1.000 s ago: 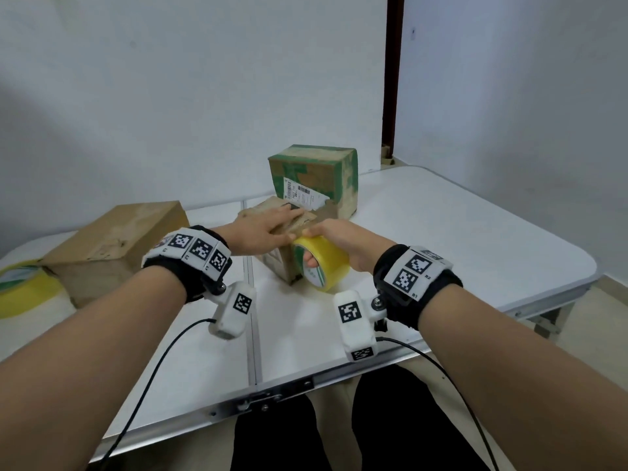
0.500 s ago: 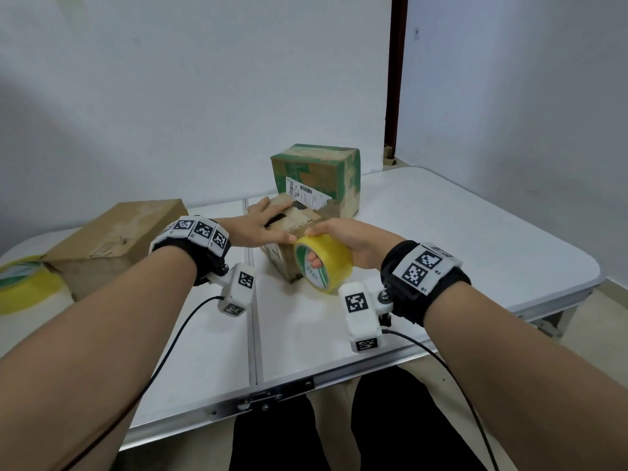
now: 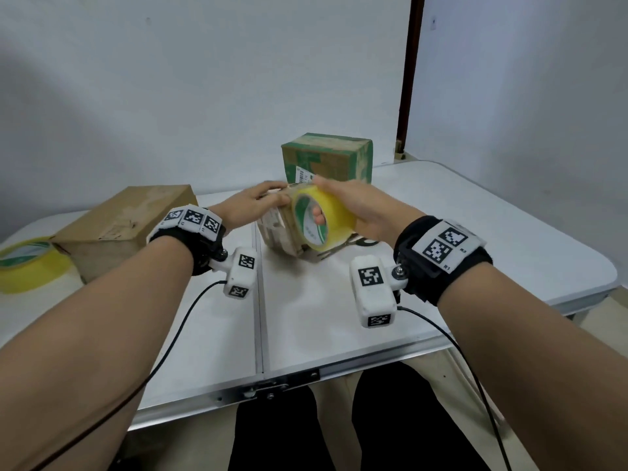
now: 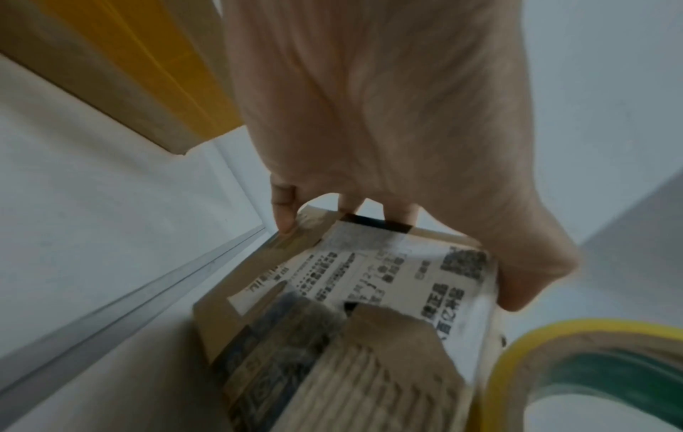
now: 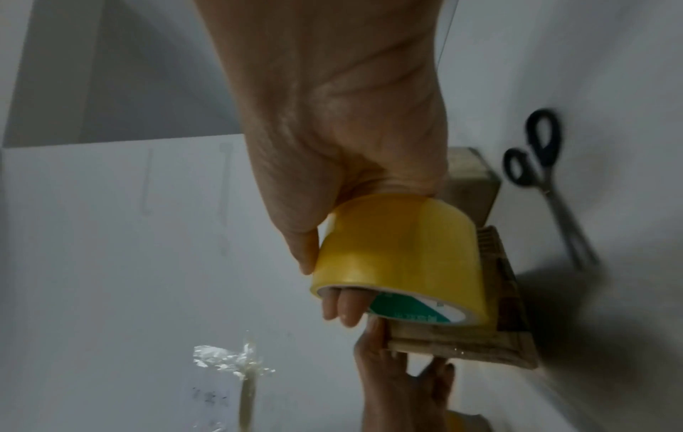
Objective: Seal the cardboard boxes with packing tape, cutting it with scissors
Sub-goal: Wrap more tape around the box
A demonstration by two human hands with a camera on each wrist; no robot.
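Note:
A small cardboard box with a printed label stands at the table's middle. My left hand lies over its top, with fingertips bent over the far edge and the thumb along the side. My right hand grips a yellow tape roll held against the box's near upper edge, fingers through the core. Black-handled scissors lie on the table right of the box, mostly hidden behind my right hand in the head view.
A green-printed box stands behind the small one, and a larger brown box sits to the left. A second yellow tape roll lies at the far left. A crumpled scrap of tape rests on the white table.
My right hand has lifted the tape roll from the box's lower near side up to its top edge. My left hand has stayed on the box top.

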